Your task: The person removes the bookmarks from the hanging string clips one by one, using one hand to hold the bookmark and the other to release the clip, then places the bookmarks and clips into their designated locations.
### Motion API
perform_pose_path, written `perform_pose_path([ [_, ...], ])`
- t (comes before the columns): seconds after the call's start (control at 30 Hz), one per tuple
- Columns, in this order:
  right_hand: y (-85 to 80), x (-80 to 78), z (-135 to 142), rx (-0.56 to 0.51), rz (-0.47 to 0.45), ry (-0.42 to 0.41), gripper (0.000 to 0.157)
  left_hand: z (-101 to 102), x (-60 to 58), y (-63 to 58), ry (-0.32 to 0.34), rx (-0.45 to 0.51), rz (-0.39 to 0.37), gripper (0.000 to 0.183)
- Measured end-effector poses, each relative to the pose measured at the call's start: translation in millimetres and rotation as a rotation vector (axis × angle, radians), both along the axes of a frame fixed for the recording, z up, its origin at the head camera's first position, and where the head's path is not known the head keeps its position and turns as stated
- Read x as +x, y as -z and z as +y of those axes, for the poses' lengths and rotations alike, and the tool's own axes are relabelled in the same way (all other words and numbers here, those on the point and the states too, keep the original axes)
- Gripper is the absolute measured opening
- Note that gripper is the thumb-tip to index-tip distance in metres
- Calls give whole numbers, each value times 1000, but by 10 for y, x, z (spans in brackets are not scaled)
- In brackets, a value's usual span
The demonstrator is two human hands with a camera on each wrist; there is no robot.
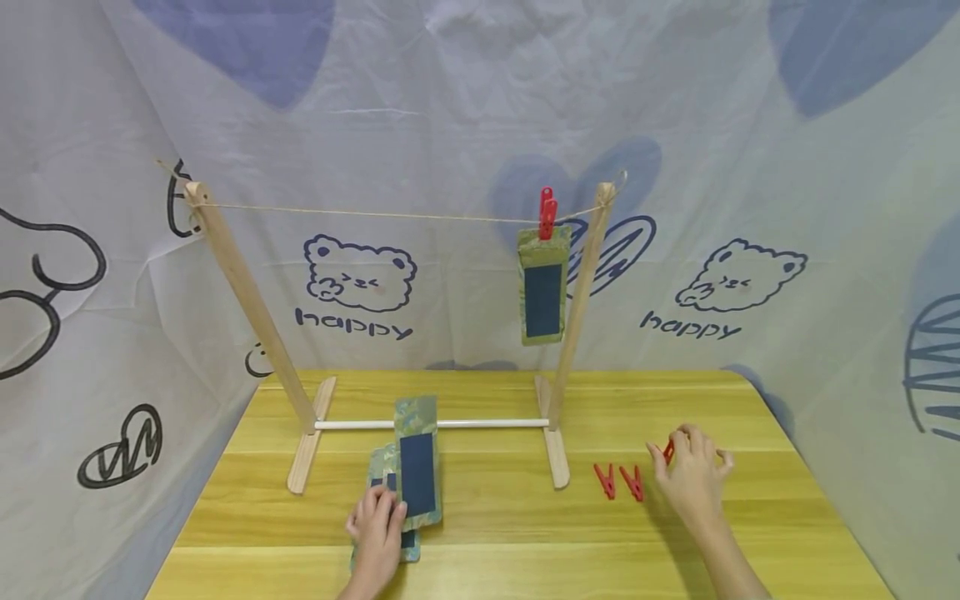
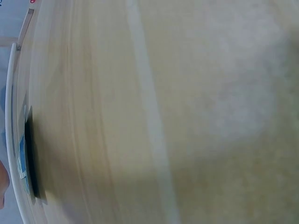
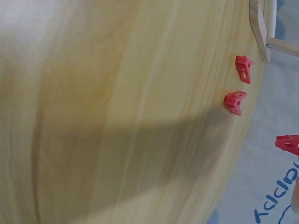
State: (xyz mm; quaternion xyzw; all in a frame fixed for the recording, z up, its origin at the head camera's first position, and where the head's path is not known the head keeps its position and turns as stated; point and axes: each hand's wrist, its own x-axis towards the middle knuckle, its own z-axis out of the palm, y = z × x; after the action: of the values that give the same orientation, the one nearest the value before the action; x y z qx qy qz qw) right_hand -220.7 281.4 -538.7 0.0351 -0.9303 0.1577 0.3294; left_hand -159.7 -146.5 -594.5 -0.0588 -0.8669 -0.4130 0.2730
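Observation:
My left hand pinches the left edge of a camouflage fabric piece with a navy panel, thumb at its lower side. Under it lies a similar camouflage piece, partly hidden by the hand and the upper one. On the right, my right hand pinches a red clothespin between thumb and fingers, held above the wooden table; its tip also shows in the right wrist view. Two more red clothespins lie on the table just left of that hand.
A wooden frame with two posts and a white crossbar stands at the back. Along its top runs a string, where two red clothespins hold another camouflage piece near the right post. A printed curtain surrounds the table.

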Motion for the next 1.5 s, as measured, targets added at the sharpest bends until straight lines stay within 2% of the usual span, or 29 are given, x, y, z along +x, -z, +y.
perform_pose_path([
  [0.33, 90, 39, 32, -10, -100, 23, 30, -55, 66, 44, 0, 2, -41, 5],
  [0.57, 125, 64, 39, -6, -172, 49, 32, -63, 97, 75, -3, 1, -28, 4],
  [0.93, 231, 74, 73, -2, -218, 66, 34, -90, 143, 125, 0, 5, -79, 8],
  [1.23, 304, 76, 102, -6, -236, 69, 33, -120, 170, 168, 6, 21, -61, 11],
  [1.5, 307, 75, 102, 12, -328, 79, 35, -140, 188, 152, -3, -2, -73, 17],
])
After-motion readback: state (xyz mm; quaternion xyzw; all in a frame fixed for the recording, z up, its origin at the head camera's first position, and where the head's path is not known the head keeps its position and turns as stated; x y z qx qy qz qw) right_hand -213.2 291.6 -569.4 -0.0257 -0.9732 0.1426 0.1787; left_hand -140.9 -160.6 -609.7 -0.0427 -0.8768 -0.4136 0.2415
